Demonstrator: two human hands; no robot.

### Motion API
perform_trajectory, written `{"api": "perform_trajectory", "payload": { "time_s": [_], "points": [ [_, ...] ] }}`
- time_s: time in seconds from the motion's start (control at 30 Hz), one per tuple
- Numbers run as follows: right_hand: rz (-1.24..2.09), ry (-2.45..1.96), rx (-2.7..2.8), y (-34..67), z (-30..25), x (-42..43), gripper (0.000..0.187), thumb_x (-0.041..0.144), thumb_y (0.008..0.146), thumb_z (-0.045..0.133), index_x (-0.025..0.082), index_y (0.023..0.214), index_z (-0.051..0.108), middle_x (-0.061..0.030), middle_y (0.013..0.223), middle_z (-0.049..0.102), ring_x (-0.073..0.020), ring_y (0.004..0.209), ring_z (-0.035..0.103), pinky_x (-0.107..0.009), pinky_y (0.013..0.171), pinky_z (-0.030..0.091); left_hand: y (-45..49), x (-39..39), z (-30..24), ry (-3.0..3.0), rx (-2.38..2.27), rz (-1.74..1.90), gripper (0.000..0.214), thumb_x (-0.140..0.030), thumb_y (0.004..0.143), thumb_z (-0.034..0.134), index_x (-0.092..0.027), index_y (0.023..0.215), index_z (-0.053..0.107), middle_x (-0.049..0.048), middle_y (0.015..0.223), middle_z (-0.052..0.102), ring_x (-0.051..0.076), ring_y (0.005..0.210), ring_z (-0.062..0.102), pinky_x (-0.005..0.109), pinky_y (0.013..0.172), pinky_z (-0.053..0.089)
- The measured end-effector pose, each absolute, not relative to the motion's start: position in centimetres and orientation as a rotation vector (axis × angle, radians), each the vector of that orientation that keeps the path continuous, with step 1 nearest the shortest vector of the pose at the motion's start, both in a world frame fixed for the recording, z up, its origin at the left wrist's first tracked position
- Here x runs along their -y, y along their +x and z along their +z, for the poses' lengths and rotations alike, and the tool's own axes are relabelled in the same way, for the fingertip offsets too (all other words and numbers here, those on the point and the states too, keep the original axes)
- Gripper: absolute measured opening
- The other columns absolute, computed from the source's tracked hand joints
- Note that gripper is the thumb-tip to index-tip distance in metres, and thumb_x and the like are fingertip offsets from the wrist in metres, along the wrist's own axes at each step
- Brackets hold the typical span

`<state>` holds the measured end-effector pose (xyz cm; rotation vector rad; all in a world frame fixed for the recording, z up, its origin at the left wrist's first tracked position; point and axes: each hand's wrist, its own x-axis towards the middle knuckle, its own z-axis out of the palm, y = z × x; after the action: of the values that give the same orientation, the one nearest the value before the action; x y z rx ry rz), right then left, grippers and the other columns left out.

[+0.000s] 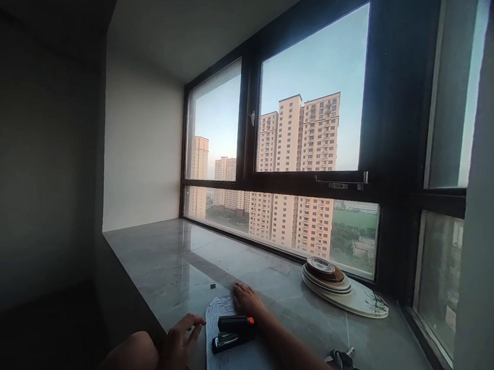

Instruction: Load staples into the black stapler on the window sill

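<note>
A sheet of paper with handwriting (241,369) lies on the stone window sill in front of me. On it rests a black stapler (233,332) with an orange end, its two arms spread apart. My right hand (246,299) lies flat on the paper's far right corner, fingers stretched forward, the forearm passing beside the stapler. At the paper's left edge is my left hand (183,337), thumb and forefinger pointing to the paper with a small gap between them. Whether the fingertips touch the edge I cannot tell. Just beyond the paper sits a small dark piece (213,286), too small to name.
Right of my forearm, stacked round plates or mats and a dial-faced disc (321,265) stand on an oval white board (369,306) by the window. A bunch of keys (343,360) lies at the lower right. The sill's edge (143,297) drops off at left.
</note>
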<state>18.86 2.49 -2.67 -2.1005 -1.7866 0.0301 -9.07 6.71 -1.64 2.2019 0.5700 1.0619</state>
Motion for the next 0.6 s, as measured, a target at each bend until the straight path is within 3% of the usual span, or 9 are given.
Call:
{"api": "perform_trajectory", "payload": {
  "time_s": [0.17,0.33,0.4,0.5,0.6],
  "points": [
    [-0.009,-2.067,1.734,19.2,-2.7,-2.0,0.046,0.025,0.091,0.046,0.016,0.136,0.052,-0.0154,0.149,0.045,-0.0290,0.139,0.040,-0.050,0.115,0.028,-7.4,-3.9,-2.6,2.224,-0.508,1.069,0.029,-0.046,0.084,0.060,-0.029,0.103,0.073,0.0049,0.116,0.072,0.026,0.115,0.063,0.037,0.105,0.048],
    [0.032,-1.762,1.596,18.6,-0.6,-0.5,0.042,0.026,0.088,0.055,0.019,0.130,0.058,-0.0144,0.141,0.054,-0.0296,0.133,0.047,-0.049,0.113,0.030,-7.3,-3.4,-2.9,2.401,-0.588,0.868,0.039,-0.034,0.074,0.071,-0.033,0.113,0.070,0.0025,0.128,0.067,0.028,0.123,0.059,0.038,0.107,0.046],
    [0.208,-1.496,1.629,18.4,0.8,1.3,0.038,0.038,0.093,0.052,0.020,0.124,0.062,-0.0125,0.131,0.061,-0.0282,0.124,0.055,-0.047,0.109,0.037,-7.4,-3.2,-2.3,2.423,-0.633,0.787,0.039,-0.031,0.075,0.069,-0.033,0.114,0.070,0.0013,0.131,0.065,0.027,0.122,0.059,0.036,0.103,0.048],
    [0.663,-1.167,1.771,17.8,2.7,4.2,0.052,0.058,0.093,0.046,0.017,0.117,0.068,-0.0112,0.115,0.069,-0.0273,0.110,0.063,-0.042,0.098,0.046,-7.2,-2.7,-1.2,2.428,-0.713,0.732,0.036,-0.030,0.077,0.065,-0.032,0.113,0.070,0.0009,0.132,0.064,0.025,0.121,0.060,0.035,0.101,0.047],
    [0.920,-1.075,1.902,16.9,3.7,5.8,0.068,0.063,0.074,0.070,0.017,0.124,0.065,-0.0092,0.115,0.068,-0.0287,0.108,0.062,-0.038,0.095,0.048,-7.2,-2.4,-0.8,2.431,-0.743,0.737,0.034,-0.031,0.079,0.063,-0.030,0.112,0.070,0.0019,0.131,0.065,0.024,0.121,0.059,0.034,0.103,0.045]
  ]
}}
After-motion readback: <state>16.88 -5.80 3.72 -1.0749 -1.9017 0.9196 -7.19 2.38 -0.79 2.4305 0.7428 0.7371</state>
